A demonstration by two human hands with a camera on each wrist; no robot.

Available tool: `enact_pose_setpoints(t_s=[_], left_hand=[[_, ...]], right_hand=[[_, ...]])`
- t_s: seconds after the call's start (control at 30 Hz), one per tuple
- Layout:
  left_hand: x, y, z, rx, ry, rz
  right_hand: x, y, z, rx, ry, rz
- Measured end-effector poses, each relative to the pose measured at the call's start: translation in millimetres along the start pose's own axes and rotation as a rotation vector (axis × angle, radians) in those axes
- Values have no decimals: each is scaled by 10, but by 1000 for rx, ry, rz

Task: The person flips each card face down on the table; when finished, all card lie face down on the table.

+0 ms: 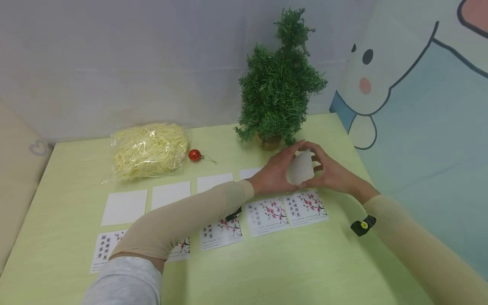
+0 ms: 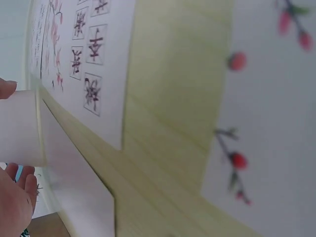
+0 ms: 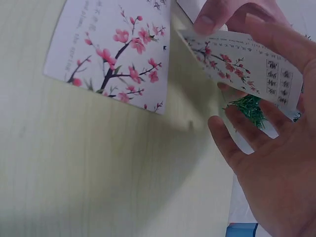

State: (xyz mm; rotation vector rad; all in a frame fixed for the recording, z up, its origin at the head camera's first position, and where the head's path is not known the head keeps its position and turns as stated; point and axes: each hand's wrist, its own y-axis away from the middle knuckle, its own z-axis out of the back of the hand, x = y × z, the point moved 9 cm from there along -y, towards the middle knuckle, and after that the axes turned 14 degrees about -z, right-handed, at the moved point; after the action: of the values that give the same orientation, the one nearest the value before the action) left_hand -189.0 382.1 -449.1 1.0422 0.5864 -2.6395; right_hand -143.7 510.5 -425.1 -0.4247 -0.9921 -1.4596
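Note:
A small card (image 1: 301,167) is held tilted up above the table's far right, its plain white side toward the head camera. Its other side, seen in the right wrist view, bears pink blossoms and Chinese characters (image 3: 279,81). My left hand (image 1: 275,171) grips the card from the left. From the right, my right hand (image 1: 333,171) holds the same card, with thumb and fingers spread around its edges. Just below the hands lies a blossom-printed card (image 1: 306,207), beside another printed card (image 1: 267,216).
Cards lie in two rows: plain white faces behind, such as this white card (image 1: 124,207), and printed ones in front. A small artificial pine tree (image 1: 280,84) stands behind the hands. Farther left are a red bauble (image 1: 195,155) and a clear bag of yellow shredded paper (image 1: 150,150).

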Motion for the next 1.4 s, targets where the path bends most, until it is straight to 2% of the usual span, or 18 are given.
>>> enact_pose_setpoints(t_s=[0.17,0.37,0.67,0.9,1.0,1.1,1.2,1.3,1.4], left_hand=[[47,10,6,10,-54,18],[101,-1,-51,61,-102,54],[98,-25,-92,161,-269,48],[112,-51,-128,225,-334,37],[139,82,-81,230,-326,50],[123,240,30,215,-296,51],[45,424,233,187,-266,37],[-115,642,540,151,-260,-5],[-336,907,928,107,-271,-53]], right_hand=[[-37,22,16,-49,129,15],[-110,-15,2,-85,245,-7],[-33,-37,-35,-100,483,83],[-89,-30,-30,-85,524,61],[-51,-74,-126,-75,528,98],[-31,-119,-201,-68,538,118],[0,-147,-213,-81,559,102],[93,-110,-162,-127,577,97],[266,-9,-176,-148,590,113]])
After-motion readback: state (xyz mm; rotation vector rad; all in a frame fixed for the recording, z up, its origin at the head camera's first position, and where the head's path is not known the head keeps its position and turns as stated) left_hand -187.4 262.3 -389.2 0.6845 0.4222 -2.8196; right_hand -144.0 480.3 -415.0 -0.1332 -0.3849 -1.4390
